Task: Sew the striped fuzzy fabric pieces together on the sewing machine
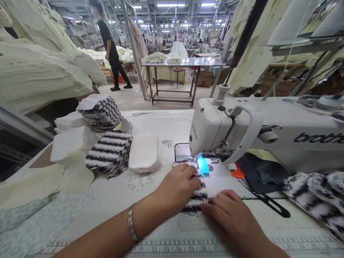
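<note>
A black-and-white striped plush fabric piece (198, 197) lies on the sewing machine's bed, its far end by the presser foot under the needle area. My left hand (178, 186) rests on top of it, fingers curled and gripping the fabric near the foot. At the piece's near right edge, my right hand (231, 216) pinches the border between thumb and fingers. The white sewing machine (212, 122) lights the spot beside a blue guide piece (203, 166). Fabric under my left palm is hidden.
Stacks of striped pieces (109, 152) and white pieces (145, 152) stand on the left of the table. Black scissors or snips (276, 206), an orange item (238, 172) and striped fabric (314, 197) lie right. A printed ruler (166, 245) runs along the front. A person (111, 50) walks beyond.
</note>
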### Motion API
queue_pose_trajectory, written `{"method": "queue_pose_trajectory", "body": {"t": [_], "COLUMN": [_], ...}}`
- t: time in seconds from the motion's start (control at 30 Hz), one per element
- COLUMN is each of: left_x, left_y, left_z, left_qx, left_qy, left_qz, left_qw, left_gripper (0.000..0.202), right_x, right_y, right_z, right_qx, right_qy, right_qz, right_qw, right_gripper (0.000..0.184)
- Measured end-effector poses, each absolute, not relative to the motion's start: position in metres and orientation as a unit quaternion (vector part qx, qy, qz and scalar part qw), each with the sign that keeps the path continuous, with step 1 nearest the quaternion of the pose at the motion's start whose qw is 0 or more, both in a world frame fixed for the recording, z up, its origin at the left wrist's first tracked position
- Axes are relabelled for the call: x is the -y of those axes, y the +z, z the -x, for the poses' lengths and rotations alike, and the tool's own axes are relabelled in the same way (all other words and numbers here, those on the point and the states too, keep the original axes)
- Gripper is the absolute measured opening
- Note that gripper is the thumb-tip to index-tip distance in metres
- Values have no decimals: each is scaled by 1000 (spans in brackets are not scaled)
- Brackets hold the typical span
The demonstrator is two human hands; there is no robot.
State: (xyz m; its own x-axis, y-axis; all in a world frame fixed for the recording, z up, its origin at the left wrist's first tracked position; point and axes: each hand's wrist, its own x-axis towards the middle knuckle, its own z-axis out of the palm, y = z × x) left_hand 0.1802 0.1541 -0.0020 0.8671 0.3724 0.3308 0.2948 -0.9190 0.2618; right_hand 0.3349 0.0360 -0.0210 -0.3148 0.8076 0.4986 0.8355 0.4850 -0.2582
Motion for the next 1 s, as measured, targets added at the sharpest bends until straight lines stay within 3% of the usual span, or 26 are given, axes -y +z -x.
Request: {"method": "queue_pose_trajectory", "body": {"t": [0.3, 0.67, 0.83, 1.0], "left_x": [-153, -185, -192, -194], "left_y": [-16, -7, 3, -3], "left_z": [-175, -184, -179, -178], "left_qx": [-133, -161, -82, -77], "left_qy": [176, 177, 157, 166], "left_qz": [-971, -965, -972, -975], "left_qw": [91, 110, 153, 128], "left_gripper": [13, 24, 22, 22], "right_x": [-34, -74, -74, -75], "right_y": [-18, -11, -12, -13], "right_z": [-336, -345, -346, -350], "right_qx": [818, 822, 820, 819], "right_qy": [11, -27, -8, 2], "right_qz": [512, 515, 522, 529], "right_qw": [263, 240, 234, 224], "right_gripper": [22, 24, 29, 25]}}
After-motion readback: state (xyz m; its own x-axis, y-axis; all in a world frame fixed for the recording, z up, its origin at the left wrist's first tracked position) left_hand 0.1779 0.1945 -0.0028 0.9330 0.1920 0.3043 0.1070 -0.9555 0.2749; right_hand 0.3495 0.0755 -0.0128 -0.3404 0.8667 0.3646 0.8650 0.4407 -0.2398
